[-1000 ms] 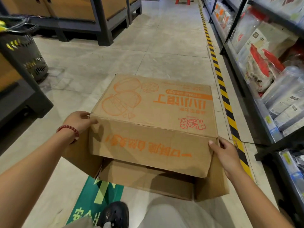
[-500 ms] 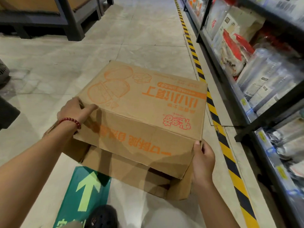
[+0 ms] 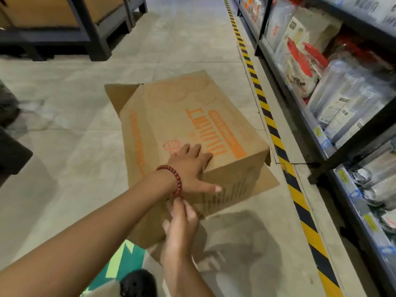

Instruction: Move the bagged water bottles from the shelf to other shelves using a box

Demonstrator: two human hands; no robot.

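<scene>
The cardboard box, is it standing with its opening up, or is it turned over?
Turned over. The cardboard box shows a printed panel on top; loose flaps splay out low at its ends. Left hand rests flat on it.

Matt brown cardboard box (image 3: 192,133) with orange print, smooth stone-look tile floor (image 3: 64,136), glossy clear plastic bags (image 3: 351,97) on dark metal shelf (image 3: 362,133) right.

Striped floor tape (image 3: 276,138), green arrow sticker (image 3: 122,260) — black shoe (image 3: 137,282)
</scene>
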